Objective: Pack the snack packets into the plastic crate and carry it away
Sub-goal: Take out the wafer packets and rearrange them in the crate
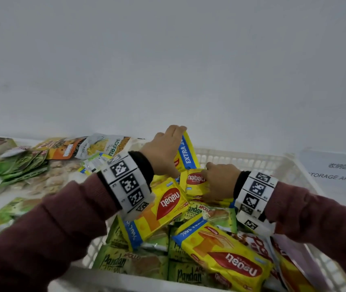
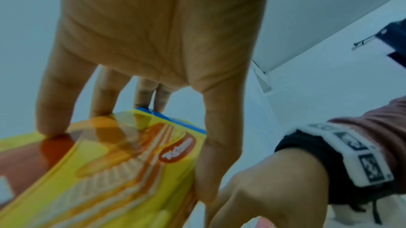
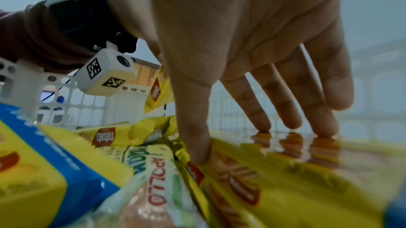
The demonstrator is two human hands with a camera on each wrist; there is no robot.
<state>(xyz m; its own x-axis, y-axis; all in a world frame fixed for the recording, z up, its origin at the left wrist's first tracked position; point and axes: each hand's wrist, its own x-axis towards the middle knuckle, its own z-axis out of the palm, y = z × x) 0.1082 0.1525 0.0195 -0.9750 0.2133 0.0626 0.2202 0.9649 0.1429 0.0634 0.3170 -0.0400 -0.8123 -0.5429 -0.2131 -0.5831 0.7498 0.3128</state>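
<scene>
The fingers of the left hand are spread narrow over a yellow wafer packet, thumb on one long edge and fingertips on the other, holding it tilted up on end at about twelve o'clock in the crate. The right hand has its fingers spread fairly wide and nearly straight, tips pressing down on the face of another yellow packet while the thumb hooks its near edge; whether that counts as a real grip I cannot tell.

The wall behind is plain and pale, filling the upper half of the head view. Below it the white plastic crate, with slotted sides, takes up the middle and the five o'clock side of the table. It is already heaped: more yellow Nabati packets lie crosswise on top, and green Pandan packets sit under them toward six and seven o'clock.

Out at nine to ten o'clock, outside the crate, loose snack packets are still scattered on the table, green and orange ones, with a jackfruit chips bag nearest the crate rim. At three o'clock a white sheet reading STORAGE AREA lies just beside the crate.

Both wrists wear white bands with black square markers, over dark red sleeves.
</scene>
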